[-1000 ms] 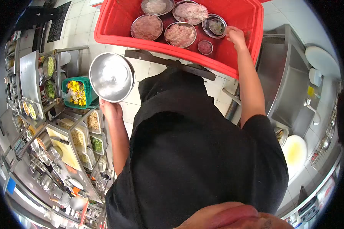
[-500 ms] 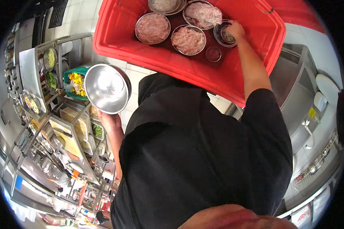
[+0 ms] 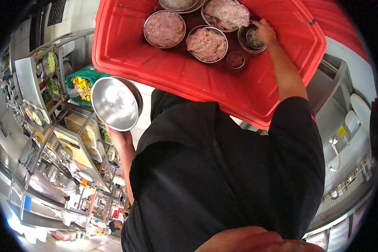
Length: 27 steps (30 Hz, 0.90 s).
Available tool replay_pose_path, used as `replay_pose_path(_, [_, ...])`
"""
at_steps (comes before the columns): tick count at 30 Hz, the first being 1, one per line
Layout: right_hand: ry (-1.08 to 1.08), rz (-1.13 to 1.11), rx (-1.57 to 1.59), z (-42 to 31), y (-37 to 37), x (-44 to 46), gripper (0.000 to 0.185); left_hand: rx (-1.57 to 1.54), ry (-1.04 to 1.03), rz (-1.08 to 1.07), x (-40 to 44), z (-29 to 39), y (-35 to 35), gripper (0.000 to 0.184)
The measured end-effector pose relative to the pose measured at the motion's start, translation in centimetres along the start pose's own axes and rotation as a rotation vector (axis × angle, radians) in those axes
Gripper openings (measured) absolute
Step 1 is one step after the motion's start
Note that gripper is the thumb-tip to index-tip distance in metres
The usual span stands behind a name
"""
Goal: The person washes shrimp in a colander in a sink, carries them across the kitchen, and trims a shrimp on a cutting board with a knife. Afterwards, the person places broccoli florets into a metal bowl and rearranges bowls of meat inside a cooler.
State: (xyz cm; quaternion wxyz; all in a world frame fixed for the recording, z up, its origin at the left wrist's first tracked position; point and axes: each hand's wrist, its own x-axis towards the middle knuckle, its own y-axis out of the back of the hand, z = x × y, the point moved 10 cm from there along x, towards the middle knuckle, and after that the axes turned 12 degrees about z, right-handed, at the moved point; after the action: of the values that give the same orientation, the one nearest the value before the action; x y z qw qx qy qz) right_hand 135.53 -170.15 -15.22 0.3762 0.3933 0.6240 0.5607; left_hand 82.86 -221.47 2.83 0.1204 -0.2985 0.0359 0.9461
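Note:
My left hand [image 3: 119,135] is closed on the underside of a shiny steel mixing bowl [image 3: 114,103], which is tilted so its inside faces up; darker rims behind it suggest a stack. Inside the large red bin [image 3: 164,69], my right hand [image 3: 265,32] grips the rim of a small bowl [image 3: 253,38] with pale, clear-looking contents. That small bowl sits within or over a wider round container [image 3: 244,45]. Close by are metal bowls of pale pink raw meat [image 3: 206,44], [image 3: 164,29] and a heaped bowl of meat [image 3: 227,14]. A little cup with dark red contents [image 3: 235,60] stands in front.
A green basket [image 3: 73,82] with yellow packets stands left of the steel bowl. Steel shelving and a counter with food trays [image 3: 82,130] run along the left. A metal unit [image 3: 323,84] is at the right. Another person [image 3: 115,225] is far off at lower left.
The view has shifted slightly, and the bin looks nearer. My right hand remains at the small bowl, its fingers now over the rim. My left hand still holds the steel bowl.

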Motion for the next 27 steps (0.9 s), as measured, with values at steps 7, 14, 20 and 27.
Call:
replay_pose_path(7, [-0.2, -0.16, 0.091, -0.5, 0.3, 1.7, 0.04, 0.001, 0.035, 0.066, -0.4, 0.4, -0.3, 0.034])
replay_pose_path(14, [-0.229, 0.066, 0.097, 2.5, -1.1, 0.8, 0.033, -0.037, 0.043, -0.014, -0.6, -1.6, -0.8, 0.034])
replay_pose_path(20, [-0.535, 0.033, 0.684, -1.4, -4.8, -3.9, 0.029, -0.158, 0.058, -0.102, -0.9, -3.1, -2.1, 0.036])
replay_pose_path(27, [-0.493, -0.128, 0.625, -12.2, -5.0, -9.4, 0.024, -0.137, 0.055, -0.124, -0.9, -3.1, -2.3, 0.033])
